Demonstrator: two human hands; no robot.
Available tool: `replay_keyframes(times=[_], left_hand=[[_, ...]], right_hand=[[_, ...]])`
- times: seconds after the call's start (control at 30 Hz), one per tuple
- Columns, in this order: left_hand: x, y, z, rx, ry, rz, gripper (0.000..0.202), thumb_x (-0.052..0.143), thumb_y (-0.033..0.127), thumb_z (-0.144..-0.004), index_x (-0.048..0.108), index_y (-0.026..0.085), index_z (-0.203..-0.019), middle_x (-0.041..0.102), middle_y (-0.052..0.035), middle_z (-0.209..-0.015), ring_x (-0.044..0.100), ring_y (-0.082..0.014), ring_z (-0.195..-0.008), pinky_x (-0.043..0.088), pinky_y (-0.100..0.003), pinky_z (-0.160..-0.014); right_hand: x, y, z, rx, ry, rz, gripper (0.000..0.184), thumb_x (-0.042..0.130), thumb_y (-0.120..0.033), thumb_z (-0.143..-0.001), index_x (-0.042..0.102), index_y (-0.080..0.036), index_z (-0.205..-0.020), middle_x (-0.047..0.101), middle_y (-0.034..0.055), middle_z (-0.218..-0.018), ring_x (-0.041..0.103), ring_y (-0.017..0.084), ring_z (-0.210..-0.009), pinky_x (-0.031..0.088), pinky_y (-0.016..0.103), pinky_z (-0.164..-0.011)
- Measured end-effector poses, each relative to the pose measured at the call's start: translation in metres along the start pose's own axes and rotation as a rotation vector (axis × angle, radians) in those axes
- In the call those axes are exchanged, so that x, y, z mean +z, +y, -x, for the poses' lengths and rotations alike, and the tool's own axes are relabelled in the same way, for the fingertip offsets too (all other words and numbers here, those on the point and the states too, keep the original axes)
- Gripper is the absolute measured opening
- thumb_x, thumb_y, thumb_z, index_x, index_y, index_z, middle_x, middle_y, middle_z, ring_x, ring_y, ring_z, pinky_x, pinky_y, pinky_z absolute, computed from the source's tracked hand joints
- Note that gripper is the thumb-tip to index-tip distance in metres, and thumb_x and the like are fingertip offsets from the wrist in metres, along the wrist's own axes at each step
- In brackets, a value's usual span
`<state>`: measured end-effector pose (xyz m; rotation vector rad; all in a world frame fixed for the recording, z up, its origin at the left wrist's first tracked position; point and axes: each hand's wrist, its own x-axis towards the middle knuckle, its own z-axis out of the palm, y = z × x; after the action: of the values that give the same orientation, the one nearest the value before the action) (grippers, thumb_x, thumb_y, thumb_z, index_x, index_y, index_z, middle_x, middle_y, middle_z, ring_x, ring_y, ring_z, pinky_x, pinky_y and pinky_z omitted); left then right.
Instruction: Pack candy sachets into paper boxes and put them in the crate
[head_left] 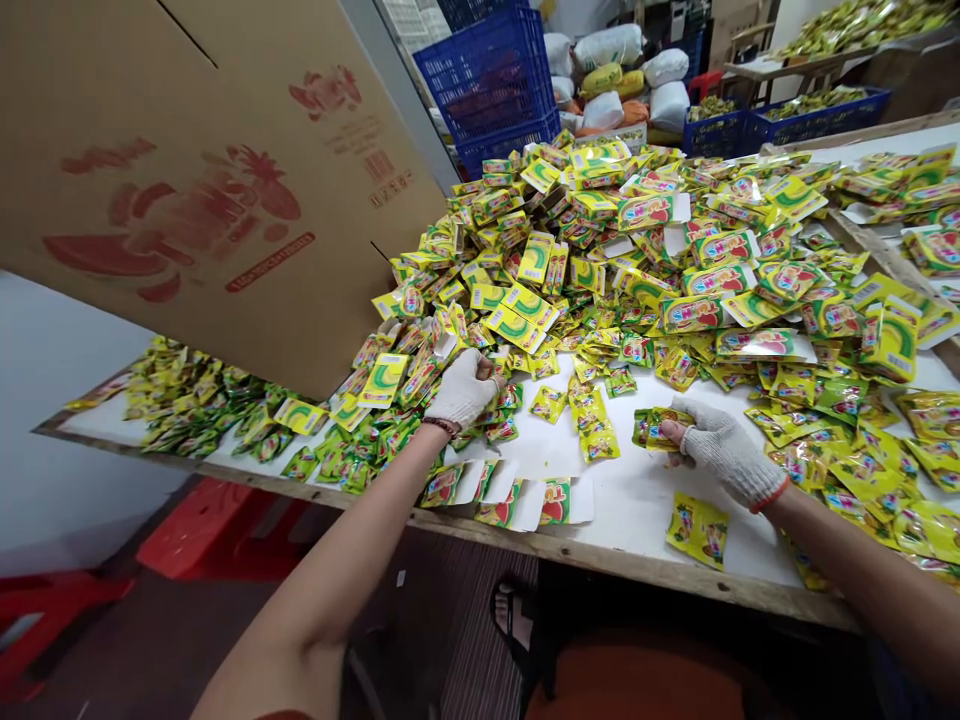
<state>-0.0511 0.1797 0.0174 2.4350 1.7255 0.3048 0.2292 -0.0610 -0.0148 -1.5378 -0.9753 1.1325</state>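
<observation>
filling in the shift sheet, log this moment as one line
left hand: gloved, on sachet pile | right hand: gloved, holding sachets | table: white top

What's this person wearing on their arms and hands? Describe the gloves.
The left glove and right glove are white knit work gloves with a fine speckled weave. Each ends in a reddish cuff edge. The left forearm and right forearm are bare, with no sleeves showing over them.

One left hand (461, 390), one right hand (724, 450), one cardboard carton (187, 190), at least three blue crates (487, 85), and perhaps hundreds of sachets (600, 270).
</observation>
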Motion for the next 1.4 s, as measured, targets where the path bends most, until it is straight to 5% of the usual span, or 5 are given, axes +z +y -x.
replay_keyframes(times=[0.4,0.6,0.8,1.27,1.4], left_hand=[[0.000,0.013,-0.007,-0.278,-0.034,0.018,0.064,0.072,0.045,-0.074,0.046,0.016,-0.124,0.064,-0.0179,-0.117,0.064,-0.0341,-0.108,0.051,-0.041,-0.088],[-0.018,0.080,0.058,0.220,0.117,-0.005,0.051,0.068,0.029,-0.070,0.053,0.017,-0.117,0.058,-0.0123,-0.117,0.058,-0.0302,-0.114,0.048,-0.040,-0.099],[0.022,0.146,0.123,0.553,-0.014,0.069,0.048,0.066,0.028,-0.074,0.053,0.019,-0.120,0.058,-0.0099,-0.112,0.059,-0.0264,-0.105,0.052,-0.037,-0.091],[0.053,0.161,0.128,0.727,0.005,0.141,0.052,0.067,0.025,-0.072,0.057,0.016,-0.122,0.064,-0.0135,-0.115,0.061,-0.0304,-0.104,0.050,-0.044,-0.088],[0.059,0.160,0.131,0.654,0.063,0.151,0.058,0.066,0.025,-0.074,0.055,0.013,-0.129,0.064,-0.0145,-0.112,0.060,-0.0315,-0.103,0.050,-0.046,-0.088]], right_hand=[[-0.001,0.002,0.001,-0.035,-0.020,0.040,0.029,0.062,-0.048,-0.082,0.059,-0.021,-0.092,0.064,0.0009,-0.075,0.063,0.015,-0.057,0.052,0.027,-0.051],[-0.008,-0.016,0.010,-0.183,0.172,0.116,0.033,0.063,-0.048,-0.084,0.062,-0.018,-0.097,0.064,0.0015,-0.076,0.062,0.013,-0.053,0.051,0.025,-0.048],[-0.025,-0.024,0.015,-0.288,0.288,0.222,0.038,0.062,-0.048,-0.086,0.065,-0.016,-0.108,0.067,0.0026,-0.078,0.059,0.012,-0.050,0.050,0.026,-0.050],[-0.016,-0.028,0.023,-0.357,0.164,0.888,0.019,0.047,-0.027,-0.090,0.056,-0.019,-0.074,0.056,0.0039,-0.072,0.050,0.016,-0.070,0.035,0.028,-0.066],[-0.026,-0.025,0.023,-0.248,0.061,0.542,0.012,0.055,-0.029,-0.086,0.056,-0.019,-0.093,0.061,0.0028,-0.078,0.055,0.015,-0.067,0.041,0.027,-0.063]])
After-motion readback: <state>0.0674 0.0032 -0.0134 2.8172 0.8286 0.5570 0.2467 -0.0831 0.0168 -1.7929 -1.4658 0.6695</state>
